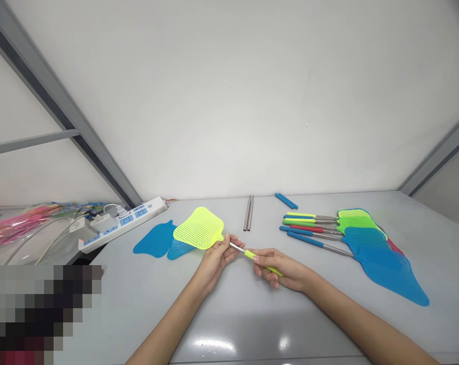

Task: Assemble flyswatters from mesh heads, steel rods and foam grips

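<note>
Two bare hands are on the job here, both closed around one yellow-green fly swatter (237,247) held just over the near-middle of the grey table (229,314). Right hand (279,269) is wrapped round the yellow handle (249,254) at the near-right end, and the left hand (216,259) is pinching it up by the neck, right where the metal shaft meets the mesh head (198,228). So the long axis runs on a slant, near right to far left, with the shaft bridging the gap between the hands and the head sticking out past the left one. That head partly covers a blue swatter head (179,250), with another blue head (152,241) just left of it, so the left hand is the nearer one to those. Over on the right, nearer the right hand, there's a pile of swatters (383,263), handles pointing left, heads fanned to the right, mostly blue and green with a bit of red. Further back on the left sits a white power strip (132,221). Straight beyond the hands, two metal rods (249,213) lie side by side, running near to far, and a couple of blue tubes (286,201) lie to their right, close to the far wall (229,101).
</note>
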Tool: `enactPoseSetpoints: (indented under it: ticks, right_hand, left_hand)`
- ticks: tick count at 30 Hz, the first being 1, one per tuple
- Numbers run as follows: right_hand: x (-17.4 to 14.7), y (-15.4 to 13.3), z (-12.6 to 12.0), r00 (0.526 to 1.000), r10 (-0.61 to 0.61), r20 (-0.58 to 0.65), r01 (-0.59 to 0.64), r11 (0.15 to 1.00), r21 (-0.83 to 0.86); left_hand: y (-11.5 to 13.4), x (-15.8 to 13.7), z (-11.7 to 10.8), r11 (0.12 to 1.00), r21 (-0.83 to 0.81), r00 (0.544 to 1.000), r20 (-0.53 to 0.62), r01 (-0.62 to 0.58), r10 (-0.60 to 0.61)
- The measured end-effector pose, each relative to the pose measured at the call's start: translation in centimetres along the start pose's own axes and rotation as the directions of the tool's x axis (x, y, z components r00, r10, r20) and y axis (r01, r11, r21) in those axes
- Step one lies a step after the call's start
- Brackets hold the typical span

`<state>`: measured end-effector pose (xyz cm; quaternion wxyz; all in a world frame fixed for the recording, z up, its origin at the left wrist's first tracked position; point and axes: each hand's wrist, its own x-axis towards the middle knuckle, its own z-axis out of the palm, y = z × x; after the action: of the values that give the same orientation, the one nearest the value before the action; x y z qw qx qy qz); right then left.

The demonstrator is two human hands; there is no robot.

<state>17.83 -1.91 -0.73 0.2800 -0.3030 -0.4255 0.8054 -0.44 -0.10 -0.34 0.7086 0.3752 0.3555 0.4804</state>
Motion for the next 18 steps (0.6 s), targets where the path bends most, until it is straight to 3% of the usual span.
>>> enactPoseSetpoints:
  ticks: [6, 18]
  right_hand:
    - [0.23, 0.37, -0.13, 1.0, 0.025, -0.006, -0.025, 1.0, 0.013]
    - [0.03, 0.29, -0.15, 0.998, 0.037, -0.047, -0.035, 0.999, 0.038]
  left_hand:
    - [0.03, 0.18, -0.16, 0.999, -0.046, 0.999, -0.045, 0.003, -0.005]
    - [0.09, 0.12, -0.05, 0.986, 0.156, 0.998, -0.022, -0.06, 0.065]
